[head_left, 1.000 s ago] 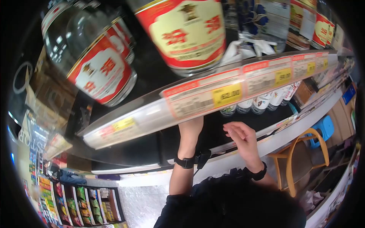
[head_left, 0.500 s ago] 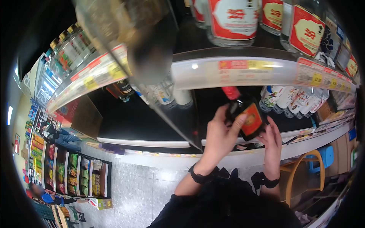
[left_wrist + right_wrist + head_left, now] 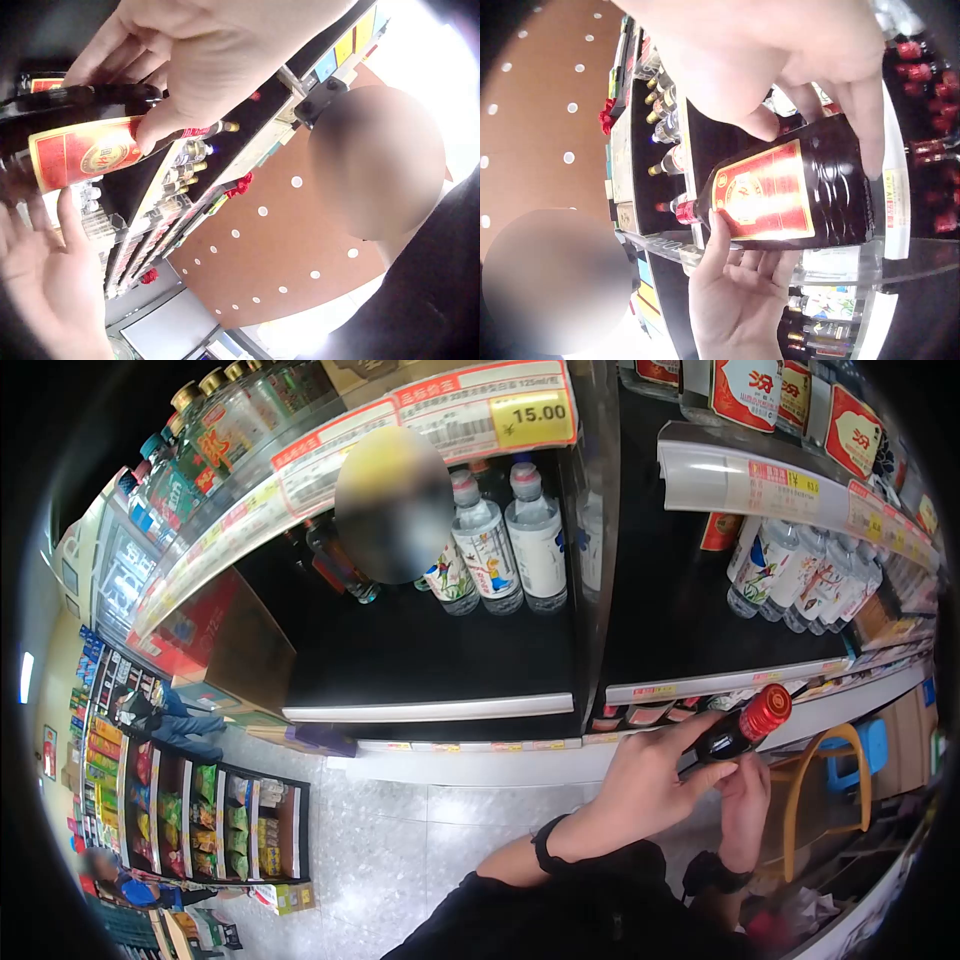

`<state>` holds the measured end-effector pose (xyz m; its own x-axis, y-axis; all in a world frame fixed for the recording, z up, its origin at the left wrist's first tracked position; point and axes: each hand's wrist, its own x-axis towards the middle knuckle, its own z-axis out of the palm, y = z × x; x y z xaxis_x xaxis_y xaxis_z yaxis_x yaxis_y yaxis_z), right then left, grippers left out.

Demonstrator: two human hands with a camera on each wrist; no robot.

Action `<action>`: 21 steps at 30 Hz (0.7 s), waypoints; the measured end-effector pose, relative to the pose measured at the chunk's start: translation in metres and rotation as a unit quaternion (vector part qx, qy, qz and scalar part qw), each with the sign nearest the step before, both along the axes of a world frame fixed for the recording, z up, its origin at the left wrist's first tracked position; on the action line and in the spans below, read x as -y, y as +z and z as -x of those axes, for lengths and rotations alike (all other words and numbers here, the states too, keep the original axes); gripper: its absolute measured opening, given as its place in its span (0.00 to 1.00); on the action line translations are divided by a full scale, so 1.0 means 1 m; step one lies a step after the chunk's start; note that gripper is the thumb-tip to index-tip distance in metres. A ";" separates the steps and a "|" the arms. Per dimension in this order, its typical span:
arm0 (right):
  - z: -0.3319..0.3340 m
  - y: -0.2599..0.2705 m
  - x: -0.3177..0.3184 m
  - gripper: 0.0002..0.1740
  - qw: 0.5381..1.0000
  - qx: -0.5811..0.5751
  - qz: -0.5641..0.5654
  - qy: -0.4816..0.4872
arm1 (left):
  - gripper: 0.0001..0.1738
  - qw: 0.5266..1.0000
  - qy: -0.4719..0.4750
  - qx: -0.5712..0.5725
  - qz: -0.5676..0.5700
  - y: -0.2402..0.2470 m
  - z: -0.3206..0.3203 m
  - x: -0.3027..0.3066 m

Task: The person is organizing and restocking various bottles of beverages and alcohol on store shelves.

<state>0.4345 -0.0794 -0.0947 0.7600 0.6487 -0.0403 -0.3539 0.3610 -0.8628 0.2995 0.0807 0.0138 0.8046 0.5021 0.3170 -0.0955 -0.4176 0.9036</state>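
Note:
A dark bottle (image 3: pixel 728 738) with a red cap and a red-and-gold label is held tilted in front of the shelving. My left hand (image 3: pixel 645 785) grips it near the shoulder; in the right wrist view that thumb lies by the label (image 3: pixel 765 195). Beside the bottle's lower part is my right hand (image 3: pixel 745 815), its extended fingers touching near the base, as the right wrist view shows. From the left wrist view, the bottle (image 3: pixel 75 142) lies between the left hand (image 3: pixel 202 60) and the right hand (image 3: pixel 56 289). Part of its body is hidden in the head view.
Clear bottles (image 3: pixel 487 555) stand on the black shelf (image 3: pixel 430 660), and more (image 3: pixel 780 575) stand to the right of a divider (image 3: pixel 600 550). Below right are a wooden chair (image 3: pixel 790 810) and a blue stool (image 3: pixel 850 760). A snack rack (image 3: pixel 200 810) and people appear at left.
The left hand came out from under the upper shelf with the bottle, then brought it lower and rightward, turning its cap toward the head camera. The right hand moved in beside it.

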 end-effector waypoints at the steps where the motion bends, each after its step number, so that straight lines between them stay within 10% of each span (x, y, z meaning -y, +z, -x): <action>1: 0.003 0.000 0.003 0.18 0.999 0.003 -0.022 0.031 | 0.28 1.000 0.006 -0.001 -0.001 0.002 0.007 0.000; 14: 0.083 0.028 -0.067 0.19 0.950 0.213 0.086 0.210 | 0.28 0.992 0.118 -0.040 0.005 0.024 0.123 -0.026; 21: 0.188 0.051 -0.177 0.44 0.893 0.400 0.057 0.199 | 0.28 0.945 0.323 0.030 0.033 0.000 0.201 -0.114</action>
